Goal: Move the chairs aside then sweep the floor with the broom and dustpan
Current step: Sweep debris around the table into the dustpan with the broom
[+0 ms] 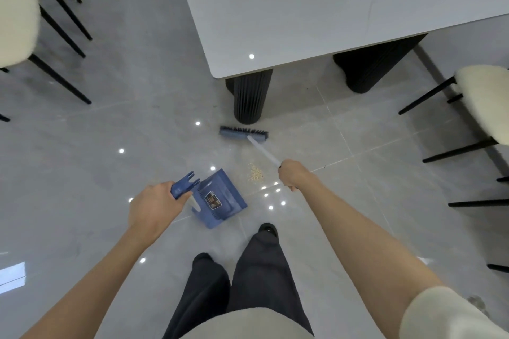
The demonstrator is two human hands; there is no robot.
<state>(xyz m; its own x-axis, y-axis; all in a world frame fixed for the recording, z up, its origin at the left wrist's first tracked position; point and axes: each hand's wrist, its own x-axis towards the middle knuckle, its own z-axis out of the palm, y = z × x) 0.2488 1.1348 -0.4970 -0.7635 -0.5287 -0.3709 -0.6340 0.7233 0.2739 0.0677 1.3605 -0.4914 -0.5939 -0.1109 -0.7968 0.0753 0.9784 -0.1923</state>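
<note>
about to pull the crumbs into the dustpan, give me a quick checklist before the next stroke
1. Right hand grips the broom handle: ok.
2. Left hand holds the dustpan handle: ok.
3. Broom head sits beyond the crumb pile, near the table leg: ok.
4. Dustpan mouth lined up with the pile: not ok, the pile lies off to its right.
5. Dustpan lip flat on the floor: cannot tell.
6. Chairs stand aside: ok.

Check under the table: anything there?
Under the table: two dark ribbed legs, bare floor between them. No debris visible there; the tabletop covers the floor further back.
</note>
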